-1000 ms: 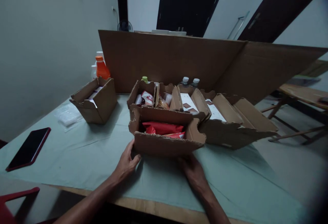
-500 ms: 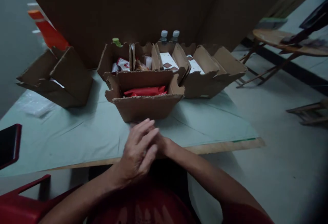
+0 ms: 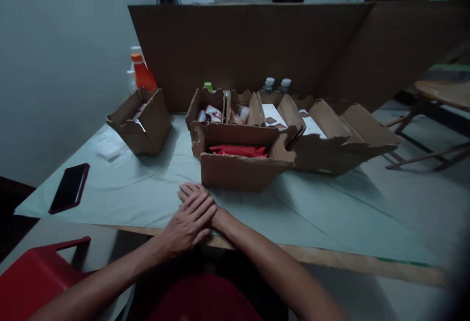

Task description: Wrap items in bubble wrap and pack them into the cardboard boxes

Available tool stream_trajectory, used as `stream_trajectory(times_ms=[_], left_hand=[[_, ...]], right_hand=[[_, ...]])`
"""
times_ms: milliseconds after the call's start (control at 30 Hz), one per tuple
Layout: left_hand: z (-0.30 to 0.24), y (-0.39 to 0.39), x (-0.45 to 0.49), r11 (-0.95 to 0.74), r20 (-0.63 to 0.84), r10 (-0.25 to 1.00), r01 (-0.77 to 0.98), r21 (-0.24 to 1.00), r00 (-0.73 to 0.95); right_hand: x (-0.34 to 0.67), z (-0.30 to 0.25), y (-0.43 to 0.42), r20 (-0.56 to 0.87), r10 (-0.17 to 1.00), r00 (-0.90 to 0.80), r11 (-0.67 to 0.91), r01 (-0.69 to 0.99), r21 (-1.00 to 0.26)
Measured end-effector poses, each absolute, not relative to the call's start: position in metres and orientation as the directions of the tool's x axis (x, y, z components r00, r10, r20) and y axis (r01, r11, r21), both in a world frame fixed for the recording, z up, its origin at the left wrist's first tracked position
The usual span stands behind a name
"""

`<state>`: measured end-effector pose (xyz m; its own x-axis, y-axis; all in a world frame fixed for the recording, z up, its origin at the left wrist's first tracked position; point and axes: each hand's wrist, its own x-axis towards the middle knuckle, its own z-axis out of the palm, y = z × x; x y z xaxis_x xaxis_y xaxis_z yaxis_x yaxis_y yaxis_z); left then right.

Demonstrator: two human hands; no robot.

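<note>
The left hand, fingers extended, is resting over the flattened right hand, neither visibly gripping an object, seemingly pausing, while the cardboard box is standing just beyond them, any next move probably calling for the 2 to part.

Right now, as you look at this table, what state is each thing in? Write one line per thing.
Left hand: fingers extended, laid over the right
Right hand: fingers extended, partly covered
Front box: upright, open-topped, red packaging inside
Left box: upright, open-topped
Phone: lying flat, screen dark
Orange bottle: capped
Clear bottles: capped, mostly hidden
Panel: standing
Cloth: spread, creased
</note>
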<state>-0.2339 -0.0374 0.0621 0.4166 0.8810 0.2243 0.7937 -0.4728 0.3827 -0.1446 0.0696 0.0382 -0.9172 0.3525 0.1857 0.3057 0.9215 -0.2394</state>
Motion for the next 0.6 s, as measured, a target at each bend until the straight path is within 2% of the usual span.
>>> stream_trajectory(times_ms=[67,133,233,300,467,533,600], left_hand=[[0.052,-0.054,-0.275,-0.409,0.296,0.900,0.854,0.322,0.319],[0.045,-0.063,-0.298,-0.297,0.382,0.910,0.895,0.332,0.160],[0.041,-0.055,-0.306,-0.166,0.443,0.895,0.876,0.453,-0.060],[0.045,-0.037,-0.300,-0.143,0.427,0.896,0.829,0.541,-0.124],[0.076,0.009,-0.262,-0.206,0.407,0.902,0.687,0.697,-0.142],[0.086,0.017,-0.249,-0.287,0.459,0.883,0.658,0.696,-0.101],[0.090,0.016,-0.248,-0.436,0.538,0.841,0.657,0.615,0.054]], right_hand=[[-0.144,0.039,0.070,0.215,0.327,-0.920,0.932,0.278,-0.232],[-0.142,0.041,0.071,0.247,0.305,-0.920,0.940,0.250,-0.231],[-0.138,0.042,0.072,0.274,0.311,-0.910,0.939,0.249,-0.237],[-0.137,0.039,0.072,0.287,0.324,-0.901,0.933,0.254,-0.255],[-0.143,0.025,0.076,0.345,0.364,-0.865,0.908,0.247,-0.339],[-0.146,0.019,0.078,0.376,0.375,-0.847,0.901,0.238,-0.364],[-0.148,0.015,0.081,0.414,0.388,-0.824,0.894,0.227,-0.387]])
